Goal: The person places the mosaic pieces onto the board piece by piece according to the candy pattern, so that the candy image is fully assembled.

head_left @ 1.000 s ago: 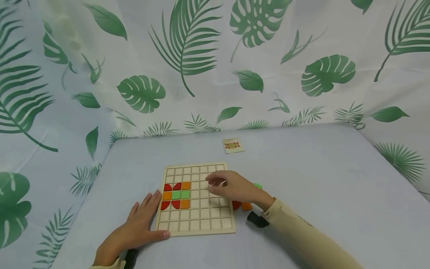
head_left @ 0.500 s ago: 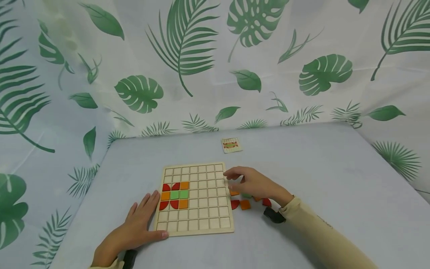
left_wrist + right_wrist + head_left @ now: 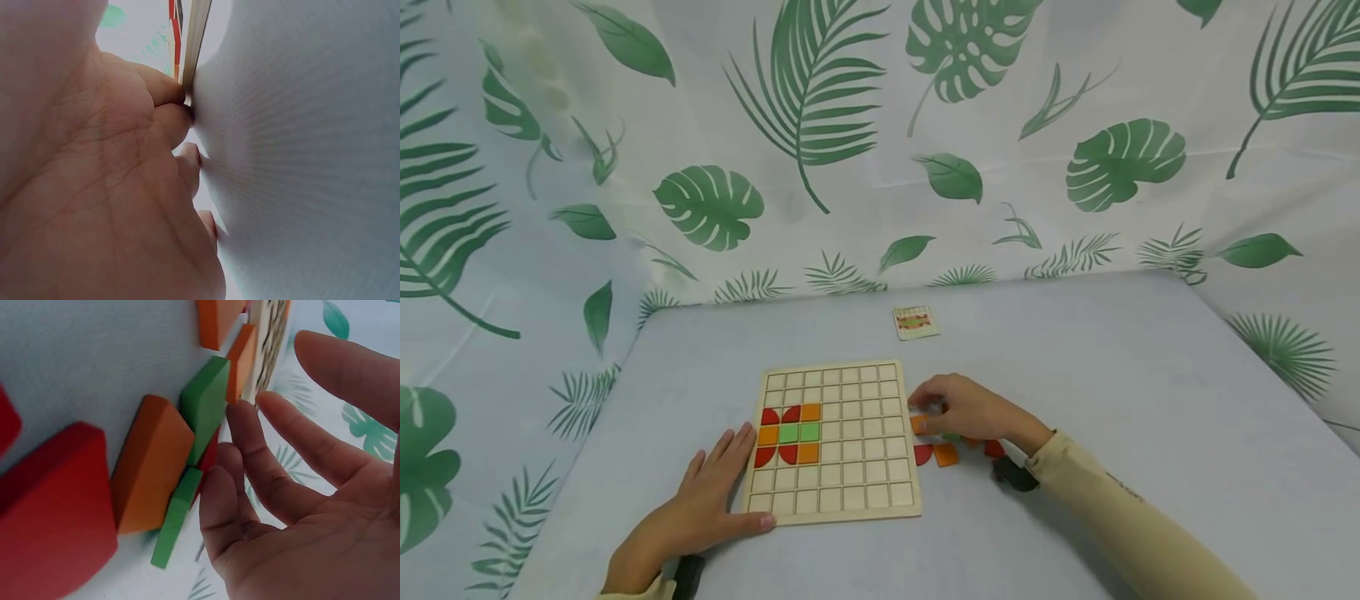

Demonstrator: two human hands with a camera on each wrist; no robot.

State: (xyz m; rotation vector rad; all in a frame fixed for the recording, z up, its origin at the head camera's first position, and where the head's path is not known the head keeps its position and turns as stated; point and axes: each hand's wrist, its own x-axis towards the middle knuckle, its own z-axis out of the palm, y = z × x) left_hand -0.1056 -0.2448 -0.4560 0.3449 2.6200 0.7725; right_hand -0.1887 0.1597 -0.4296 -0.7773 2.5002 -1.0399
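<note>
Here, a pale wooden gridded board (image 3: pixel 857 497), bearing 9 flat red, orange and green tiles (image 3: pixel 788 433), lies between the left hand (image 3: pixel 698 504), whose extended fingers touch its edge, and the right hand (image 3: pixel 967 410), whose thumb and fingers stand apart beside a square orange tile (image 3: pixel 241 359), contact unclear. The board's side edges point forward; long axis indeterminable.

A white cloth (image 3: pixel 880 142) printed with green leaves (image 3: pixel 953 177) hangs behind the pale desk (image 3: pixel 1060 358) and along both sides.
</note>
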